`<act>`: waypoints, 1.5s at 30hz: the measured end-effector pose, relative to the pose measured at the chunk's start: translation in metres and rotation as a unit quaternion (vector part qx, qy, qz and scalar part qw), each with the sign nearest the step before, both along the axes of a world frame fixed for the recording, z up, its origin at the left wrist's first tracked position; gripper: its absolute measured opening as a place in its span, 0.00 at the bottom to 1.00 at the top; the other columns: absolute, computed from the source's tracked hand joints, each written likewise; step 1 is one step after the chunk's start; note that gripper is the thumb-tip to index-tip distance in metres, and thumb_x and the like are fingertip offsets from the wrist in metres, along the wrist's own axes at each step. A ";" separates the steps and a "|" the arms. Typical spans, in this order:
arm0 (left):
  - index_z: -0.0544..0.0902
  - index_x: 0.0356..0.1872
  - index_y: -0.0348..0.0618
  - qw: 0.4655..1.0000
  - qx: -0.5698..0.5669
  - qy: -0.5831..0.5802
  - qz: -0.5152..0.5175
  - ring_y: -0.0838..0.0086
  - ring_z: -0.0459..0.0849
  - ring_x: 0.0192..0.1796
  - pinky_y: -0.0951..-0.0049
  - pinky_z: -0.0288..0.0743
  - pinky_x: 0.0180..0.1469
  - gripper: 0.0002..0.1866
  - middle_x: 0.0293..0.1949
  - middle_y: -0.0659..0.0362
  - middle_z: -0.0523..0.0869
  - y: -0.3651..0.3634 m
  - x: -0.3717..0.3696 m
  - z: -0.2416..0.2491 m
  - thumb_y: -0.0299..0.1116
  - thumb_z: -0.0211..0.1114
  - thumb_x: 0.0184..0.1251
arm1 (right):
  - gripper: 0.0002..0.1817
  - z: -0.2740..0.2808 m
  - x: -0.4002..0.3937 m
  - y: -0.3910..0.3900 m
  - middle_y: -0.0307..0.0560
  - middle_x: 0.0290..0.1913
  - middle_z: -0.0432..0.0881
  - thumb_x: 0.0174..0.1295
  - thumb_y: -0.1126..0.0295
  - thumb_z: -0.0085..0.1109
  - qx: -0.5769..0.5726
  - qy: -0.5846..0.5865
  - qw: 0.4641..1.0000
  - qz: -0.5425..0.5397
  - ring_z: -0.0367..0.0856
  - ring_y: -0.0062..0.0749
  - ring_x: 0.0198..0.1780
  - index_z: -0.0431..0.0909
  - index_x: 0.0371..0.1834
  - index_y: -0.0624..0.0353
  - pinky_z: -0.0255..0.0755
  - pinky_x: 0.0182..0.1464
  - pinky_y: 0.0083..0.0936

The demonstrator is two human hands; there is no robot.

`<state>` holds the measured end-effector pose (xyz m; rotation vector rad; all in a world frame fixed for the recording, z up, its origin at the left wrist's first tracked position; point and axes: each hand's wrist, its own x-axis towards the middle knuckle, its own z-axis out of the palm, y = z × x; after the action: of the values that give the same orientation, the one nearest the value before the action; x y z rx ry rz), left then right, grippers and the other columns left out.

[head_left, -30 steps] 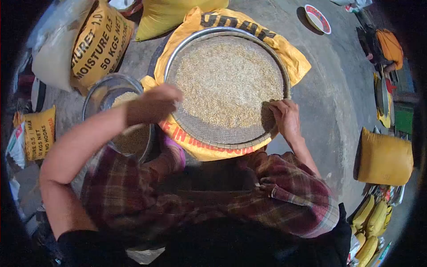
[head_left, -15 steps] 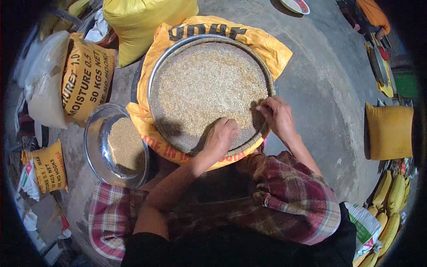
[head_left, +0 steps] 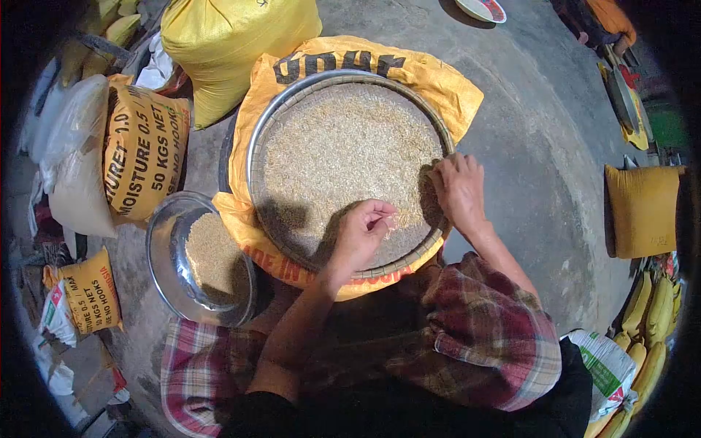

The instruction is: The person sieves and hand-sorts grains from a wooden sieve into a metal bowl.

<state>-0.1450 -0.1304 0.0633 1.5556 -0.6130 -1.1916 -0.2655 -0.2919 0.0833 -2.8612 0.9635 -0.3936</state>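
Note:
A round sieve (head_left: 343, 179) with a bound rim holds a layer of pale, husky grain (head_left: 350, 153). It rests in a wide metal basin (head_left: 252, 157), with an orange printed sack (head_left: 456, 98) spread beneath. My left hand (head_left: 363, 237) is just above the near part of the grain, its fingers curled together; pale bits show at the fingertips, too small to name surely. At the sieve's right rim, my right hand (head_left: 461, 193) has its fingers bent down and drawn together; whatever lies under them is hidden.
A steel bowl (head_left: 153, 252) of finer grain (head_left: 215, 255) stands at left. Full sacks, one yellow (head_left: 234, 51) and one orange (head_left: 146, 146), stand behind it. Another sack (head_left: 642, 212) and yellow elongated produce (head_left: 646, 321) lie at right. A person's orange clothing (head_left: 610, 18) shows top right.
My left hand has lifted and turned, bringing its pinched fingers into view with pale bits at the tips. My right hand has shifted slightly, fingers bending more at the rim. The camera view has moved slightly.

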 end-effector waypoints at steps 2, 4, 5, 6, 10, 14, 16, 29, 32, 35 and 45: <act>0.77 0.40 0.37 1.000 0.010 0.018 0.005 0.80 0.79 0.37 0.82 0.72 0.40 0.09 0.34 0.59 0.82 0.001 0.008 0.000 0.20 0.58 0.59 | 0.06 0.001 -0.002 -0.006 0.46 0.33 0.75 0.54 0.68 0.58 0.141 -0.060 0.987 -0.037 0.72 0.40 0.33 0.73 0.30 0.58 0.64 0.33 0.32; 0.78 0.40 0.36 0.995 0.052 -0.083 -0.024 0.79 0.80 0.38 0.79 0.74 0.39 0.10 0.36 0.57 0.83 0.008 0.018 -0.002 0.22 0.61 0.56 | 0.07 0.010 -0.004 -0.008 0.47 0.29 0.78 0.60 0.71 0.54 0.427 -0.183 0.881 -0.084 0.77 0.32 0.28 0.70 0.30 0.63 0.69 0.27 0.28; 0.78 0.40 0.36 0.995 0.058 -0.076 -0.025 0.79 0.80 0.38 0.79 0.74 0.39 0.10 0.36 0.57 0.83 0.010 0.021 -0.005 0.22 0.61 0.56 | 0.07 0.012 -0.004 -0.007 0.47 0.29 0.78 0.60 0.71 0.54 0.432 -0.177 0.880 -0.088 0.77 0.32 0.28 0.70 0.30 0.63 0.69 0.27 0.28; 0.79 0.39 0.36 0.988 0.054 -0.138 -0.031 0.79 0.80 0.37 0.79 0.74 0.39 0.09 0.35 0.56 0.83 0.010 0.024 -0.006 0.23 0.63 0.55 | 0.07 0.013 -0.003 -0.006 0.44 0.29 0.77 0.62 0.70 0.52 0.536 -0.209 0.814 -0.076 0.76 0.26 0.29 0.70 0.33 0.64 0.70 0.30 0.24; 0.79 0.34 0.37 0.962 0.051 -0.267 -0.028 0.74 0.80 0.30 0.76 0.74 0.34 0.10 0.27 0.55 0.81 0.011 0.015 -0.003 0.25 0.68 0.49 | 0.07 0.004 -0.007 -0.004 0.46 0.31 0.78 0.58 0.74 0.55 0.476 -0.117 0.871 0.002 0.78 0.29 0.33 0.73 0.36 0.66 0.72 0.35 0.26; 0.79 0.29 0.37 0.953 0.029 -0.301 -0.019 0.72 0.79 0.27 0.75 0.73 0.31 0.06 0.24 0.55 0.79 0.011 0.014 -0.004 0.25 0.67 0.49 | 0.08 0.005 0.000 0.002 0.52 0.35 0.78 0.49 0.78 0.59 0.271 -0.074 0.958 0.057 0.78 0.45 0.35 0.76 0.34 0.64 0.72 0.39 0.32; 0.80 0.27 0.37 0.955 0.026 -0.295 -0.011 0.71 0.78 0.26 0.74 0.73 0.31 0.04 0.24 0.55 0.79 0.011 0.017 -0.005 0.25 0.66 0.50 | 0.08 -0.003 0.002 0.001 0.53 0.33 0.78 0.48 0.78 0.59 0.250 -0.052 0.966 0.046 0.78 0.47 0.35 0.76 0.33 0.64 0.72 0.39 0.32; 0.74 0.30 0.37 0.995 -0.058 0.081 0.005 0.76 0.80 0.30 0.76 0.74 0.35 0.05 0.29 0.57 0.81 0.005 0.001 -0.013 0.20 0.60 0.52 | 0.03 0.007 -0.001 0.003 0.39 0.28 0.77 0.54 0.77 0.55 0.749 -0.187 0.633 -0.048 0.73 0.18 0.31 0.71 0.30 0.63 0.69 0.35 0.20; 0.74 0.32 0.38 0.973 -0.039 0.224 0.031 0.77 0.79 0.31 0.76 0.74 0.35 0.06 0.30 0.59 0.80 0.003 0.006 -0.004 0.20 0.60 0.53 | 0.05 -0.016 -0.006 0.015 0.39 0.29 0.77 0.54 0.78 0.55 0.565 -0.158 0.807 0.068 0.73 0.18 0.31 0.71 0.32 0.63 0.69 0.35 0.20; 0.75 0.31 0.38 0.987 -0.033 0.153 0.042 0.78 0.79 0.32 0.77 0.74 0.36 0.04 0.31 0.59 0.81 0.002 0.005 -0.007 0.21 0.59 0.53 | 0.09 -0.001 0.006 0.026 0.48 0.29 0.77 0.46 0.80 0.59 0.365 -0.045 0.914 0.172 0.77 0.33 0.31 0.74 0.33 0.62 0.71 0.35 0.26; 0.79 0.30 0.39 0.929 -0.011 -0.366 -0.056 0.71 0.76 0.23 0.72 0.71 0.29 0.05 0.23 0.57 0.76 -0.006 -0.014 -0.003 0.25 0.64 0.51 | 0.04 0.005 -0.008 -0.004 0.37 0.26 0.76 0.53 0.77 0.57 0.689 -0.170 0.704 -0.015 0.76 0.21 0.30 0.72 0.29 0.63 0.70 0.33 0.21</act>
<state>-0.1595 -0.1363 0.0602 1.9627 -1.2041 -0.6414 -0.2737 -0.2955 0.0881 -1.3218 0.6974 -0.0740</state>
